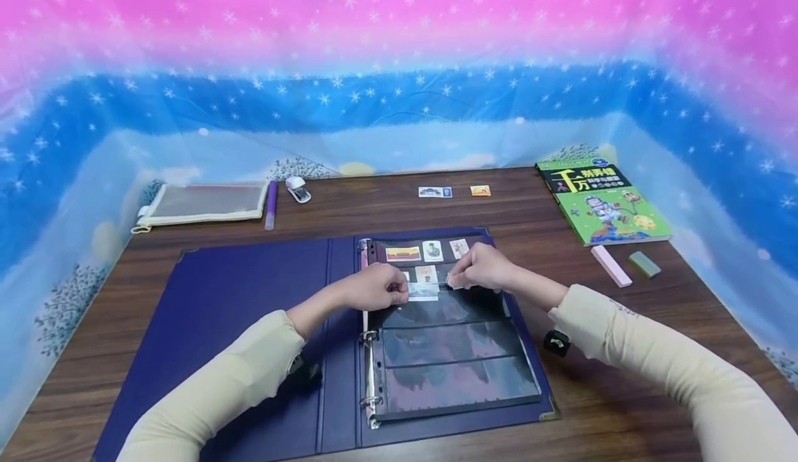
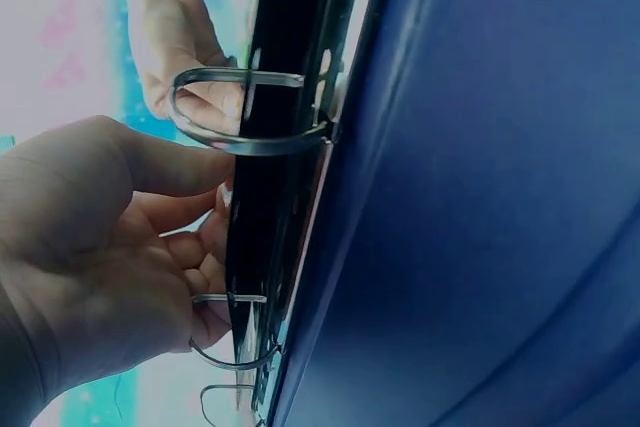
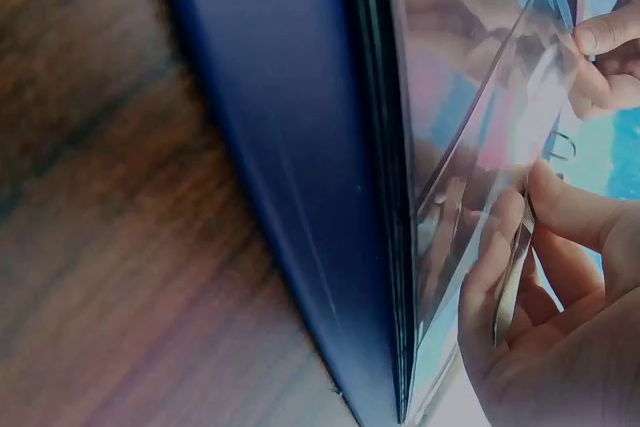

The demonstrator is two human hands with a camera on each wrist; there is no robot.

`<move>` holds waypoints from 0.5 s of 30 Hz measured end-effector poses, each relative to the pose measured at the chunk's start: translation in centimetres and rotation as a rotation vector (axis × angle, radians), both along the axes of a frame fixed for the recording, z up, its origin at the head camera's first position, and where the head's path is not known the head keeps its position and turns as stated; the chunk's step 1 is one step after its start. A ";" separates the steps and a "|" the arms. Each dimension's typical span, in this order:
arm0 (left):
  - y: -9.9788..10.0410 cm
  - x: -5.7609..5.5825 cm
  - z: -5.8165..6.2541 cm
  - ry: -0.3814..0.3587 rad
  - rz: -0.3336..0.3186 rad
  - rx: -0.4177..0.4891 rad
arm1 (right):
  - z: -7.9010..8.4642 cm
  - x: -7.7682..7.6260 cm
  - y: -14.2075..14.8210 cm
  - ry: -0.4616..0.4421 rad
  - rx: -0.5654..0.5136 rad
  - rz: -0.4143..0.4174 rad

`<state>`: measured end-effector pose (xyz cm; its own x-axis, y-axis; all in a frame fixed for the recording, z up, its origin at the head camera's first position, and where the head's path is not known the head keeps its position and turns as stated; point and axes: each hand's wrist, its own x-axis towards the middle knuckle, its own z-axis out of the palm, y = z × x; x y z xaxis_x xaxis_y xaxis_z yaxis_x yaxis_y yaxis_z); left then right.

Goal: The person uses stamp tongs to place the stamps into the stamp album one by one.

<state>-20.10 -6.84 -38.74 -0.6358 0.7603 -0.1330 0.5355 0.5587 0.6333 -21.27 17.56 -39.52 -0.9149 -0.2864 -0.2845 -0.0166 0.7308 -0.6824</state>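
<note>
A ring-bound stamp album (image 1: pixel 249 323) lies open, its black pocket page (image 1: pixel 455 341) on the right side. My left hand (image 1: pixel 378 287) pinches the edge of a clear pocket strip in the page's second row. A whitish rectangle (image 1: pixel 422 291) shows between both hands there. My right hand (image 1: pixel 480 267) holds metal tweezers (image 3: pixel 513 277) between thumb and fingers, close over the same pocket. In the upper rows sit several stamps, among them a red and yellow stamp (image 1: pixel 402 254) and a portrait stamp (image 1: pixel 432 251). The tweezers' tips are hard to make out.
Two loose stamps (image 1: pixel 434 192) lie behind the album. At the back left are a zip pouch (image 1: pixel 206 202), a purple marker (image 1: pixel 271 206) and a small white and dark object (image 1: pixel 298 190). A green book (image 1: pixel 607 206), a pink block (image 1: pixel 611 266) and a green block (image 1: pixel 645 264) are on the right.
</note>
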 end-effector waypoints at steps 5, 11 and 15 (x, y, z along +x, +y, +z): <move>-0.1 0.1 -0.2 -0.009 0.086 0.069 | 0.1 -0.2 0.3 -0.017 0.009 0.053; -0.2 0.1 -0.2 -0.009 0.068 0.066 | 0.1 -0.5 0.6 -0.006 -0.001 0.140; 0.0 0.2 0.0 0.018 0.044 0.051 | 0.1 -0.5 0.4 -0.005 -0.006 0.183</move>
